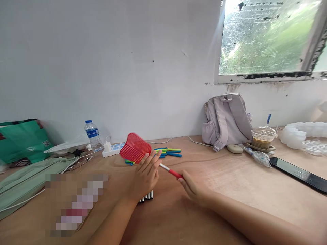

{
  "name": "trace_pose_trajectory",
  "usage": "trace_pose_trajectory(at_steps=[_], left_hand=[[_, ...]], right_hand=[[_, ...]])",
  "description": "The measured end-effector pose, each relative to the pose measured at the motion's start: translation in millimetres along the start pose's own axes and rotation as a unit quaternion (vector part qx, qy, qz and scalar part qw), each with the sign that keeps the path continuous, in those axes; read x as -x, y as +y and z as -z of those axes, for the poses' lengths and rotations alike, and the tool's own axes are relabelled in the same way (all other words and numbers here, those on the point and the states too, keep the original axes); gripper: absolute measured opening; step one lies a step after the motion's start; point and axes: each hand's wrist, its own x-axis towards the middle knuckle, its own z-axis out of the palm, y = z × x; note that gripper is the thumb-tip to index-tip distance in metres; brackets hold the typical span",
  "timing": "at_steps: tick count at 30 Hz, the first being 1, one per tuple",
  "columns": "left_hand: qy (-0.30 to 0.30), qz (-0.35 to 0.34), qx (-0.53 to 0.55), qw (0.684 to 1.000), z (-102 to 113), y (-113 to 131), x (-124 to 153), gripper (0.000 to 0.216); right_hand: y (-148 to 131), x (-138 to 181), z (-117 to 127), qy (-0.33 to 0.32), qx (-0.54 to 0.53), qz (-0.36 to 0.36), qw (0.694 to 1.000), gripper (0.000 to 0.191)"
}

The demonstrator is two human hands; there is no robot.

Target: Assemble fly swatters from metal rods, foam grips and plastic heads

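Over the tabletop (217, 217), our right hand (192, 190) grips the handle (175, 174) of a red fly swatter (135, 148); our left hand (147, 173) overlaps it, whether closed we cannot tell. Beyond lie blue and green tubes (174, 154); nearer us, metal tubes (151, 194).

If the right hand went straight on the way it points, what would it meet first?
Probably the left hand, farther along the swatter from the right hand, though depth is unclear.
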Motion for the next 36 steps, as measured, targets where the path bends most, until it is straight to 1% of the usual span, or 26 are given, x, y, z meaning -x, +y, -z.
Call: trace_pose_trajectory(at_steps=[2, 4, 6, 8, 9, 10, 11, 12, 14, 16, 19, 21, 24, 27, 31, 36], left_hand=[[0.022, -0.013, 0.015, 1.0, 7, -10, 6, 0.032], [0.035, 0.005, 0.029, 0.999, 9, -23, 14, 0.032], [0.039, 0.066, 0.031, 0.997, 4, -37, 21, 0.028], [0.026, 0.145, 0.024, 0.989, -4, -49, 27, 0.024], [0.009, 0.181, 0.022, 0.983, -8, -55, 30, 0.021], [-0.013, 0.215, 0.022, 0.976, -12, -60, 33, 0.019], [-0.038, 0.248, 0.022, 0.968, -16, -64, 36, 0.017], [-0.063, 0.28, 0.025, 0.957, -19, -68, 39, 0.016], [-0.105, 0.345, 0.037, 0.932, -23, -76, 45, 0.015], [-0.134, 0.404, 0.058, 0.903, -27, -82, 50, 0.015], [-0.168, 0.471, 0.085, 0.862, -32, -89, 56, 0.014], [-0.184, 0.496, 0.093, 0.843, -35, -92, 59, 0.013], [-0.2, 0.514, 0.103, 0.828, -37, -93, 60, 0.012], [-0.195, 0.524, 0.115, 0.821, -38, -93, 60, 0.012], [-0.168, 0.53, 0.135, 0.82, -36, -92, 59, 0.014], [-0.106, 0.514, 0.15, 0.838, -38, -84, 62, 0.013]], right_hand=[[18, -7, 9, 0.057, 0.0, -0.012, 0.998, 0.026], [41, -14, 23, 0.122, 0.003, -0.031, 0.992, 0.028], [66, -18, 40, 0.175, 0.027, -0.036, 0.983, 0.03], [91, -18, 54, 0.221, 0.07, -0.047, 0.972, 0.031], [103, -15, 60, 0.228, 0.096, -0.075, 0.966, 0.033], [114, -12, 64, 0.223, 0.128, -0.118, 0.959, 0.036], [124, -7, 67, 0.206, 0.157, -0.162, 0.952, 0.038], [133, -1, 69, 0.192, 0.172, -0.19, 0.947, 0.039], [144, 9, 71, 0.156, 0.192, -0.224, 0.943, 0.037], [149, 18, 72, 0.119, 0.202, -0.236, 0.943, 0.032], [144, 23, 74, 0.07, 0.223, -0.253, 0.939, 0.029], [136, 22, 75, 0.05, 0.236, -0.259, 0.935, 0.03], [124, 20, 72, 0.026, 0.249, -0.259, 0.933, 0.028], [114, 20, 70, 0.009, 0.252, -0.254, 0.934, 0.028], [110, 19, 69, -0.001, 0.253, -0.248, 0.935, 0.031], [112, 18, 69, 0.0, 0.257, -0.247, 0.934, 0.03]])
